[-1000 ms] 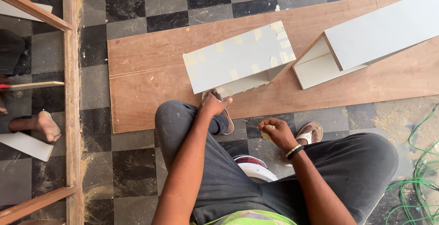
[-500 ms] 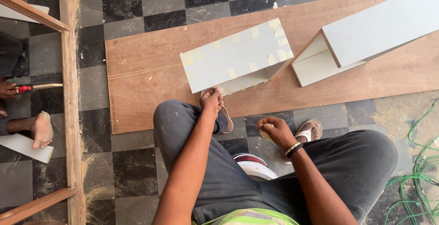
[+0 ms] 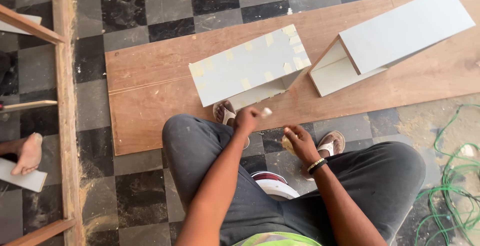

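Note:
I sit with my knees apart above a long plywood sheet (image 3: 150, 83) on the floor. My left hand (image 3: 248, 119) is raised near the front edge of a white box (image 3: 248, 65) dotted with yellowish filler patches, and pinches a small pale object (image 3: 266, 111). My right hand (image 3: 300, 143) hovers lower between my knees, closed around a yellowish lump (image 3: 288, 144). A beaded band sits on that wrist.
A second white open-ended box (image 3: 390, 38) lies on the plywood at the right. A wooden frame (image 3: 62, 101) runs down the left, with another person's bare foot (image 3: 29, 153) beside it. Green cable (image 3: 452, 176) coils at the right. A red-and-white round object (image 3: 272, 183) sits beneath me.
My left hand has lifted from my foot and now holds a small pale object up near the patched box. The other person's hand with the red tool at the left has gone from view.

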